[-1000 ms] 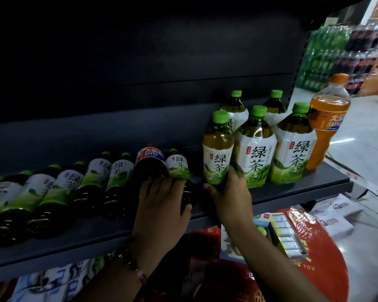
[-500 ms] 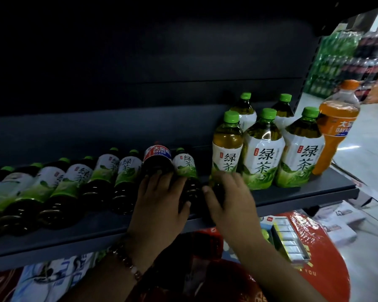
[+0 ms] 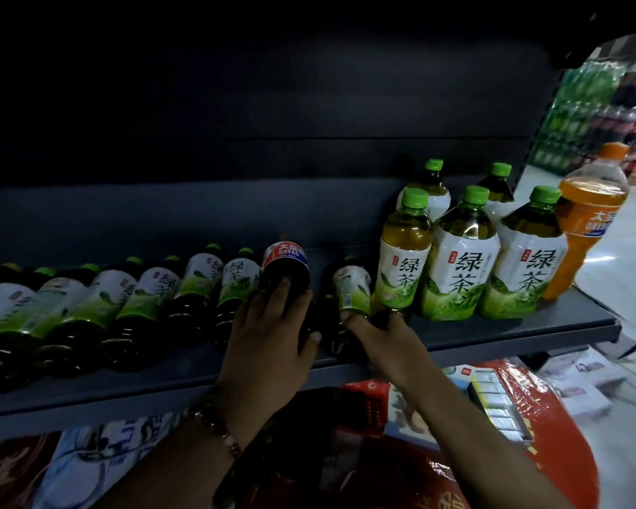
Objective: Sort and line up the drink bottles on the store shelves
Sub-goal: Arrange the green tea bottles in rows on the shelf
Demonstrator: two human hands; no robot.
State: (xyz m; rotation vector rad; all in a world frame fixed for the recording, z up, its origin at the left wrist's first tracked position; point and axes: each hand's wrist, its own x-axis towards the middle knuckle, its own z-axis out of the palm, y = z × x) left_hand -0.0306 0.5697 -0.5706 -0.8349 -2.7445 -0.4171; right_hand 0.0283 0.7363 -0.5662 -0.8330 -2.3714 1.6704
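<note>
The left hand (image 3: 272, 339) gripped the lower body of a dark cola bottle (image 3: 286, 270) with a red-and-blue label, standing in the row of small green tea bottles (image 3: 136, 299) along the front of the dark shelf (image 3: 529, 328). The right hand (image 3: 386, 339) curled round the base of one small green tea bottle (image 3: 351, 288) just beside the cola, with a narrow gap between the two. To the right stood larger green tea bottles (image 3: 463, 262) in two rows, and an orange drink bottle (image 3: 588, 218) at the shelf's end. The risk seemed plain: the small bottles stood packed and touching near the front lip, so a sideways shove on the cola could topple its neighbours in a chain or send one off the edge; low grips on tall bottles would also let the tops tip. The orange bottle, close to the shelf's corner, looked exposed to any nudge from the right. The shelf interior was dim, with a dark back panel; below lay red packaging (image 3: 551, 427), and stacked drinks (image 3: 581, 115) stood across a pale floor.
</note>
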